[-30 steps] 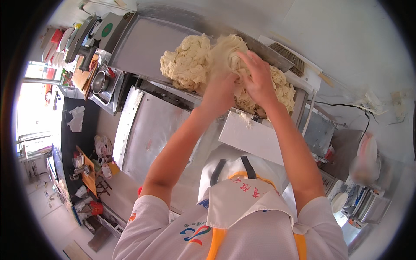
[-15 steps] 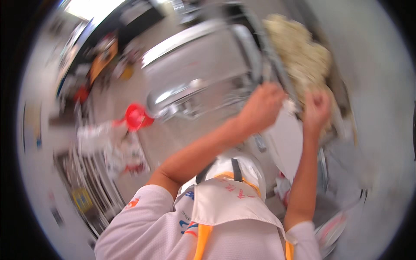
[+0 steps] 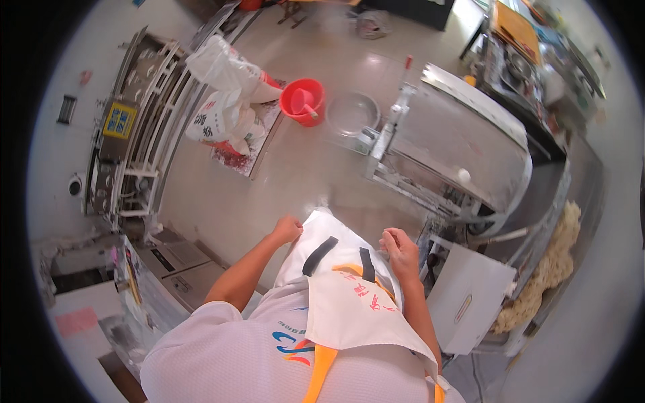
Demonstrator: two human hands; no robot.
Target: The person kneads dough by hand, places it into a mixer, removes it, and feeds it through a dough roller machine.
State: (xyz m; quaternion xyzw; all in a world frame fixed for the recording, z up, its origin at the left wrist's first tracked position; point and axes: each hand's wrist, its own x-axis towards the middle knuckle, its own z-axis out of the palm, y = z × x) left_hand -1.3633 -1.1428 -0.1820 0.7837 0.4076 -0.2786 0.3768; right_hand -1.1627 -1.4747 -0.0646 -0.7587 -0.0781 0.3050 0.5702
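My left hand [image 3: 287,230] hangs beside the left edge of the white apron [image 3: 332,238], its fingers curled in and nothing seen in them. On the apron's other side is my right hand [image 3: 401,252], its fingers loosely bent and somewhat apart, holding nothing. It is close to a white box-shaped cover [image 3: 468,295]. Pale dough [image 3: 547,269] lies in a long trough [image 3: 524,330] at the far right, away from both hands.
A steel machine [image 3: 463,138] with a hopper stands ahead right. On the floor ahead are a red bucket [image 3: 302,102] holding a pink scoop, a round metal basin [image 3: 353,114] and white sacks [image 3: 232,94]. Metal racks [image 3: 144,144] line the left; cardboard [image 3: 178,258] lies near left.
My view has swung left, so the machine and dough now sit farther right. Both hands have come away from the dough trough and down beside the apron.
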